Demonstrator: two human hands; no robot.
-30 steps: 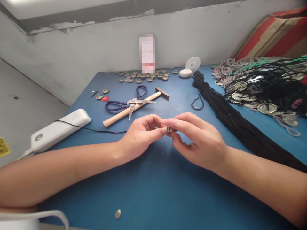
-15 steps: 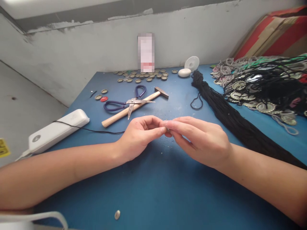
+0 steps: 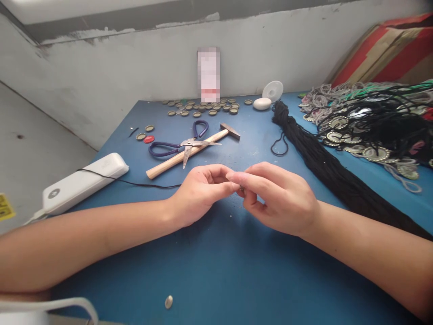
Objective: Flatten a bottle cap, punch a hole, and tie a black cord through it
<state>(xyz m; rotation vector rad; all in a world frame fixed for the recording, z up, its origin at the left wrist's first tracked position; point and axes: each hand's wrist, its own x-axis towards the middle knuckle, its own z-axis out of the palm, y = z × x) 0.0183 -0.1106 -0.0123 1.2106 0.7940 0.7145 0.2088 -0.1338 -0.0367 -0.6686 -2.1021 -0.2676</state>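
Note:
My left hand [image 3: 201,194] and my right hand [image 3: 280,196] meet fingertip to fingertip above the middle of the blue table. Both are closed in a pinch around a small metallic piece [image 3: 241,190], mostly covered by the fingers, so its kind is unclear. A thin black cord [image 3: 149,184] runs over a white power bank [image 3: 86,183] and disappears behind my left hand; whether that hand grips it is hidden. Just beyond lie open blue-handled scissors [image 3: 189,143], resting across the wooden handle of a hammer [image 3: 165,168]. A small silvery oval piece [image 3: 168,302] lies near the front edge.
Several bottle caps [image 3: 212,113] lie at the back below a propped-up, blurred-out phone [image 3: 209,74]. A red cap [image 3: 149,139] is at left. To the right stretch a black cord bundle [image 3: 324,167], a heap of corded caps [image 3: 375,131] and a cardboard box [image 3: 389,49].
My right fingers have curled in, its thumb and fingertips closing lower around the small piece. The left hand keeps its pinch. The whole view has shifted slightly.

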